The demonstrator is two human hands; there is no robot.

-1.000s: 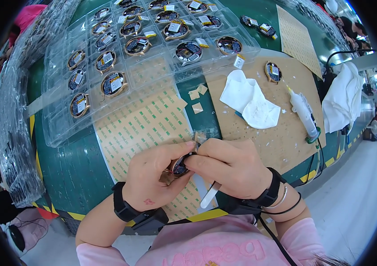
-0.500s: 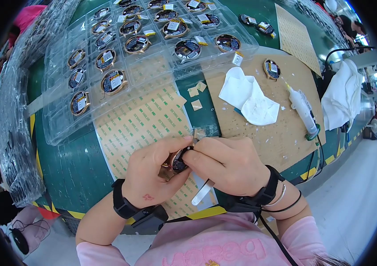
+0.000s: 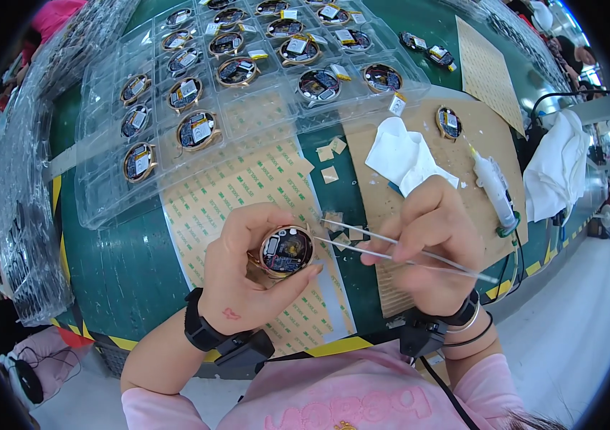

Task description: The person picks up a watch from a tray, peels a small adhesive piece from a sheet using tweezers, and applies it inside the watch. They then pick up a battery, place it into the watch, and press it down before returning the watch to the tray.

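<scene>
My left hand (image 3: 237, 276) grips a round watch case (image 3: 287, 252) by its gold rim, thumb and fingers on opposite sides. Its open face is turned up, showing a dark circuit board inside. In my right hand (image 3: 434, 247), slightly blurred, is a pair of metal tweezers (image 3: 362, 240). The tweezers' two tips are apart and point left, close to the watch case's right edge. Under both hands lies a tan adhesive sheet (image 3: 247, 188) with green print. Small tan squares (image 3: 341, 241) lie beneath the tweezers.
A clear plastic tray (image 3: 115, 204) with several watch cases fills the back left. On brown cardboard (image 3: 405, 283) at the right lie white cloths (image 3: 409, 154), a glue syringe (image 3: 493, 188) and another watch case (image 3: 449, 122). A second tan sheet (image 3: 488, 72) is at the far right.
My right hand has moved right, off the watch case, and the tweezers now point left toward it. My left hand has turned the case face up. The whole view has shifted slightly.
</scene>
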